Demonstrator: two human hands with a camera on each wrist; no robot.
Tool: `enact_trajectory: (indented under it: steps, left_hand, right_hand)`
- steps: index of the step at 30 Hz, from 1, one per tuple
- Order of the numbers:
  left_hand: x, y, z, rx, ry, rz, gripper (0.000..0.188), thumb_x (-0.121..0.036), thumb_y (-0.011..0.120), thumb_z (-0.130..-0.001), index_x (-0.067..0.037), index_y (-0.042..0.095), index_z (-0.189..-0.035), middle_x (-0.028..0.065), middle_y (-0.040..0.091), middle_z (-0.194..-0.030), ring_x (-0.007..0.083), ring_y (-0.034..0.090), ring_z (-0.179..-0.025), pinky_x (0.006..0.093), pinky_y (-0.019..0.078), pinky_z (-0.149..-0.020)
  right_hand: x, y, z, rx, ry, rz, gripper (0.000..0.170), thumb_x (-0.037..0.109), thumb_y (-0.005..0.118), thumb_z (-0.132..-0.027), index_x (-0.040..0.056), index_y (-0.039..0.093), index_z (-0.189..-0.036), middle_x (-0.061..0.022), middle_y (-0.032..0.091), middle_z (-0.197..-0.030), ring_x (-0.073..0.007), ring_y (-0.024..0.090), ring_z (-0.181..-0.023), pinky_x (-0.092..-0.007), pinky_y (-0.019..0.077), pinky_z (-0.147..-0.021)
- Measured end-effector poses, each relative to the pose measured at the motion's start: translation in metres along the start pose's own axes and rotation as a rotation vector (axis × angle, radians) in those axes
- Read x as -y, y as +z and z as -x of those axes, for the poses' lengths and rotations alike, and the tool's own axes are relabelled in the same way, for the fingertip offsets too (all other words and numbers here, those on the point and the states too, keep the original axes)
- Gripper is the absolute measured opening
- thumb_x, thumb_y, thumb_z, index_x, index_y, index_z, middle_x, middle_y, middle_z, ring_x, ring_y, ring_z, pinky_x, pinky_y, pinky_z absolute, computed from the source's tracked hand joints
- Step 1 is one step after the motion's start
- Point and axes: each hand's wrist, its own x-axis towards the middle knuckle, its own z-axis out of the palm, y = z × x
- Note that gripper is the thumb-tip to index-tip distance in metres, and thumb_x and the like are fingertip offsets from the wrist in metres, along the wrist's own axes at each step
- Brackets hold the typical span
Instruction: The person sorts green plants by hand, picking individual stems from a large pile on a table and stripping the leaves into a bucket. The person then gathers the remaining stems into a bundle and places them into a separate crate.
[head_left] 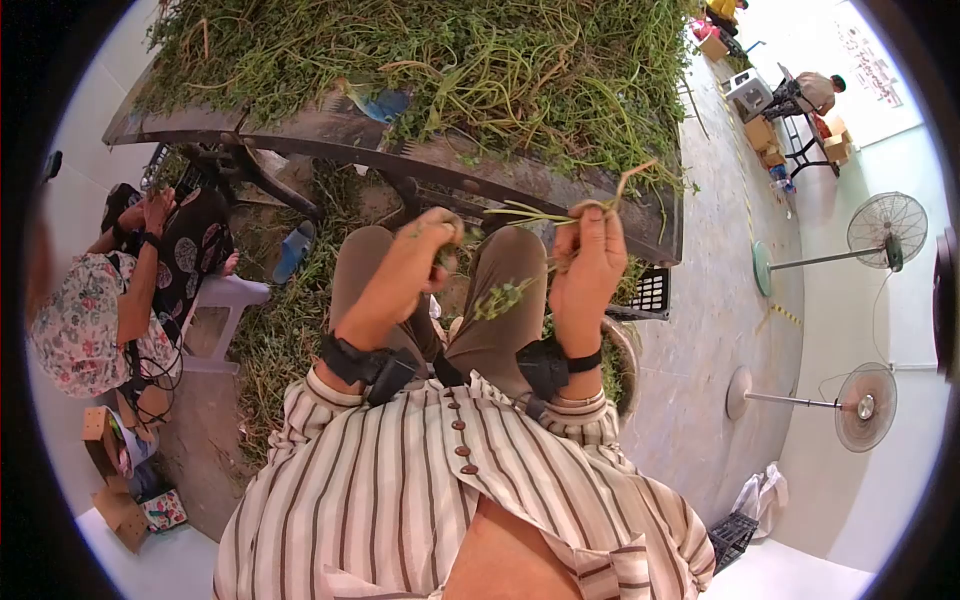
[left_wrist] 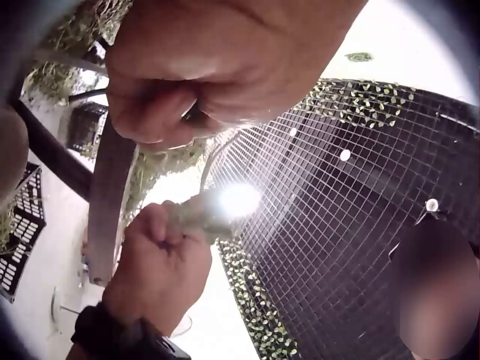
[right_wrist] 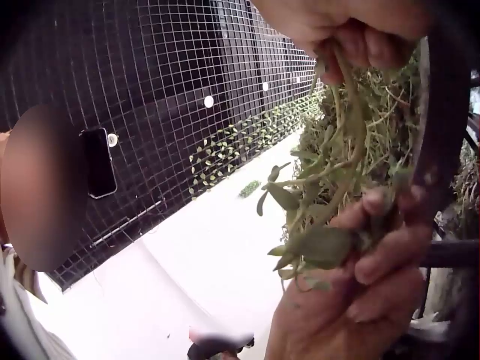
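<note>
My right hand (head_left: 590,262) pinches thin green plant stems (head_left: 530,212) between thumb and fingers, over the right knee. A leafy sprig (head_left: 503,298) hangs below, between the two hands. My left hand (head_left: 425,250) is curled over the left knee. In the right wrist view the left hand (right_wrist: 352,300) grips green leaves (right_wrist: 322,247), while long stems (right_wrist: 352,112) run down from the right hand (right_wrist: 367,34). The left wrist view shows the left hand (left_wrist: 225,67) with bent fingers, above the right hand (left_wrist: 165,262).
A wooden table (head_left: 330,140) heaped with cut greens (head_left: 500,70) stands in front. More greens (head_left: 290,390) litter the floor. On the left another person (head_left: 100,310) sits by a white stool (head_left: 225,310). A black crate (head_left: 650,293) and two fans (head_left: 885,230) are at right.
</note>
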Motion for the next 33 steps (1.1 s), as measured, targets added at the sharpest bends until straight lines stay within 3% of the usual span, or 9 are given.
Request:
enact_trajectory:
  steps: [6,7,9,13,21,25,27,28,33]
  left_hand:
    - [0.011,0.017,0.0,0.31,-0.117,-0.074,0.024,-0.033,0.057,-0.089,-0.01,0.054,-0.095,-0.0053,0.049,-0.085,0.0016,0.039,-0.057,0.016,0.0301,-0.046]
    - [0.014,0.018,-0.001,0.314,-0.119,-0.076,0.024,-0.033,0.057,-0.089,-0.01,0.054,-0.095,-0.0053,0.049,-0.085,0.0016,0.039,-0.057,0.016,0.0301,-0.046]
    - [0.019,0.025,-0.001,0.328,0.073,-0.207,0.028,-0.032,0.061,-0.087,-0.009,0.055,-0.103,-0.0053,0.051,-0.088,0.002,0.041,-0.063,0.0182,0.0335,-0.053]
    - [0.012,0.034,0.005,0.314,0.177,-0.257,0.032,-0.03,0.064,-0.085,-0.006,0.057,-0.104,-0.0041,0.052,-0.087,0.0027,0.042,-0.07,0.0198,0.0353,-0.06]
    - [0.021,0.025,-0.004,0.287,0.383,-0.417,0.024,-0.022,0.057,-0.09,0.002,0.058,-0.09,0.0007,0.054,-0.081,0.0066,0.046,-0.08,0.0241,0.0394,-0.071]
    - [0.026,0.01,-0.009,0.19,0.445,-0.444,0.022,-0.021,0.056,-0.089,0.0,0.058,-0.086,-0.0002,0.054,-0.077,0.0052,0.047,-0.067,0.0233,0.0391,-0.058]
    - [0.019,-0.007,-0.004,0.09,0.012,-0.14,0.016,-0.02,0.053,-0.09,-0.005,0.056,-0.086,-0.0028,0.05,-0.073,0.003,0.038,-0.051,0.0207,0.0298,-0.046]
    - [0.023,-0.011,-0.006,0.061,0.02,-0.078,0.013,-0.02,0.052,-0.09,-0.008,0.053,-0.085,-0.0046,0.047,-0.07,0.0021,0.026,-0.043,0.02,0.0197,-0.039]
    - [0.022,0.002,-0.002,0.121,-0.056,0.047,0.016,-0.021,0.05,-0.091,-0.006,0.057,-0.093,-0.0045,0.048,-0.071,0.0011,0.027,-0.042,0.0178,0.0201,-0.038]
  right_hand:
    - [-0.01,0.01,0.011,0.077,0.073,0.037,0.023,0.025,0.048,-0.095,0.006,0.056,-0.086,0.0001,0.054,-0.06,-0.0023,0.042,-0.05,-0.0179,0.0285,-0.045]
    - [-0.01,0.01,0.012,0.081,0.076,0.07,0.023,0.025,0.048,-0.095,0.0058,0.056,-0.086,-0.0001,0.054,-0.06,-0.0027,0.043,-0.05,-0.0178,0.0292,-0.046]
    - [-0.011,0.011,0.014,0.094,0.067,0.093,0.023,0.025,0.049,-0.095,0.0053,0.056,-0.086,-0.0004,0.054,-0.061,-0.0033,0.044,-0.051,-0.0179,0.0303,-0.046]
    - [-0.018,0.01,0.016,0.144,0.078,0.065,0.024,0.025,0.049,-0.095,0.0039,0.055,-0.087,-0.0011,0.055,-0.063,-0.0046,0.045,-0.053,-0.0184,0.0331,-0.048]
    - [-0.013,0.011,0.016,0.122,0.106,-0.011,0.022,0.024,0.048,-0.095,0.0039,0.054,-0.087,-0.0003,0.053,-0.063,-0.0035,0.042,-0.052,-0.0177,0.0281,-0.045]
    - [-0.002,0.007,0.012,0.064,0.099,0.025,0.019,0.02,0.047,-0.095,0.0037,0.052,-0.086,0.002,0.045,-0.058,-0.0033,0.033,-0.047,-0.019,0.0226,-0.042]
    - [0.006,-0.005,-0.003,-0.003,0.05,-0.05,0.018,0.019,0.047,-0.095,0.0036,0.052,-0.086,0.0023,0.043,-0.057,-0.0035,0.031,-0.046,-0.0196,0.0223,-0.042]
    - [0.009,-0.01,-0.009,-0.078,0.002,-0.126,0.017,0.017,0.046,-0.095,0.0036,0.052,-0.086,0.0027,0.04,-0.056,-0.0037,0.03,-0.046,-0.0203,0.0221,-0.041]
    - [0.003,-0.012,-0.011,-0.07,0.0,-0.146,0.018,0.018,0.047,-0.095,0.0036,0.052,-0.086,0.0019,0.04,-0.055,-0.004,0.031,-0.046,-0.0202,0.0221,-0.041]
